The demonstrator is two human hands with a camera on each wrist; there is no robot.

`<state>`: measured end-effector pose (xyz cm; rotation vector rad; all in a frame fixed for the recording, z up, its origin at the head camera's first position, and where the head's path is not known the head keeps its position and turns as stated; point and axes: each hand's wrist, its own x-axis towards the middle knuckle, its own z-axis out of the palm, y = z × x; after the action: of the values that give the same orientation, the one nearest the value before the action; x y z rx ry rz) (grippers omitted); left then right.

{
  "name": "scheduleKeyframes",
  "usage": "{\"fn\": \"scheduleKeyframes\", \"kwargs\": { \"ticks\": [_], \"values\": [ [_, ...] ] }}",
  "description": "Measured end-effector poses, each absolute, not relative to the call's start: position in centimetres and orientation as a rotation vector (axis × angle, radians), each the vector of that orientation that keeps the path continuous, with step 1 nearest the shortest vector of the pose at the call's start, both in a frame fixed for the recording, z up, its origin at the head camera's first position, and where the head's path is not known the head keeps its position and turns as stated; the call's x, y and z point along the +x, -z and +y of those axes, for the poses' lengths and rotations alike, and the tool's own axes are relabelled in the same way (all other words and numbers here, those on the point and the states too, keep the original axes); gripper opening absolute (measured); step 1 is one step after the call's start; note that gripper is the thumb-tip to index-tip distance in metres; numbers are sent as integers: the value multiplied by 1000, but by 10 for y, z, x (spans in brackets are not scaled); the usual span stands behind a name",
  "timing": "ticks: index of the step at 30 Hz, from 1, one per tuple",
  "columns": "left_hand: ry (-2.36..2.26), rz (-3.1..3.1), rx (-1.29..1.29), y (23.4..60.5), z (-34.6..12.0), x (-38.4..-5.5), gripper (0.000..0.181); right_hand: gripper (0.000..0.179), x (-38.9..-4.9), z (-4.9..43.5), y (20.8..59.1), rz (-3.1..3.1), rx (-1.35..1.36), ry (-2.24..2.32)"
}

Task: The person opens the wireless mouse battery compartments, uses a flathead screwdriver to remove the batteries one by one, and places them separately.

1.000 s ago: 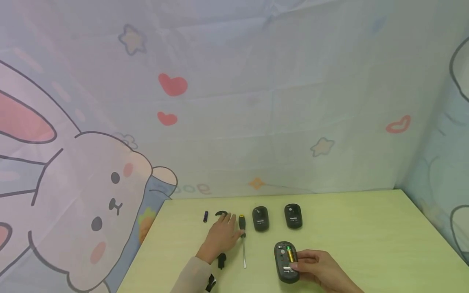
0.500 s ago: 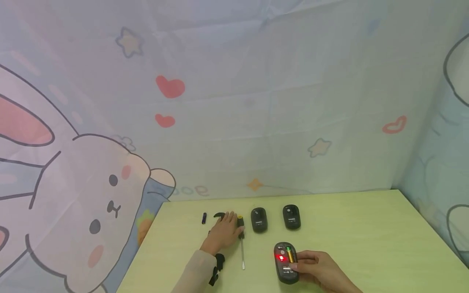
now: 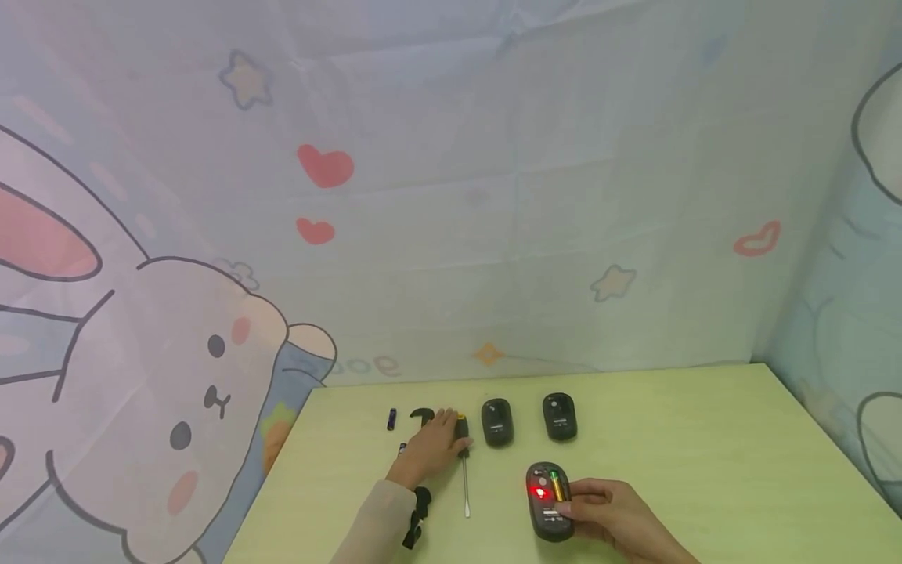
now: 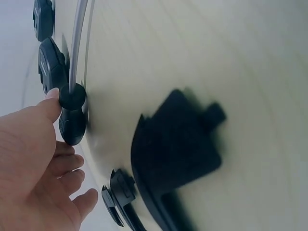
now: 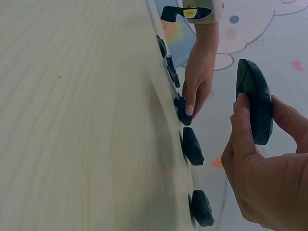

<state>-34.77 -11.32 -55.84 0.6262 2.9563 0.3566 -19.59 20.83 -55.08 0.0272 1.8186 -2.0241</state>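
Observation:
In the head view, my right hand holds a dark computer mouse with its underside up. A gold and green battery sits in its bay, and a red light glows beside it. Thumb and fingers pinch the mouse by its sides in the right wrist view. My left hand lies loosely beside a screwdriver; in the left wrist view its thumb touches the black handle and the other fingers hang relaxed. Part of the handle is hidden in the head view.
Two more black mice lie underside up at the back. A dark blue battery and a black curved piece lie to the left. Other black pieces rest below my left wrist. A printed cloth hangs behind the table.
A red light has come on at the underside of the held mouse. My left forearm has shifted slightly, while that hand stays by the screwdriver. The head view has shifted a little.

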Motion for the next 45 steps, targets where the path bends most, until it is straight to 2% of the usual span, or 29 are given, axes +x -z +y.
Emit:
{"fn": "scheduleKeyframes", "kwargs": {
  "ticks": [16, 24, 30, 33, 35, 40, 45],
  "values": [
    [-468, 3053, 574, 557, -95, -351, 62, 63, -193, 211, 552, 1758, -73, 2067],
    [-599, 3098, 450, 555, -87, -353, 29, 62, -194, 209, 555, 1797, -42, 2033],
    [-816, 3143, 268, 557, -80, -355, 33, 61, -194, 210, 555, 1804, -34, 2025],
    [-1019, 3130, 155, 556, -76, -356, 13, 61, -194, 210, 555, 1804, -34, 2031],
    [-1129, 3109, 133, 554, -75, -358, 8, 60, -194, 210, 554, 1808, -28, 2033],
    [-1250, 3052, 165, 544, -78, -358, 15, 63, -194, 210, 551, 1833, 25, 2007],
    [-1376, 2902, 147, 529, -83, -355, 40, 67, -194, 210, 549, 1841, 74, 1993]
  ]
}}
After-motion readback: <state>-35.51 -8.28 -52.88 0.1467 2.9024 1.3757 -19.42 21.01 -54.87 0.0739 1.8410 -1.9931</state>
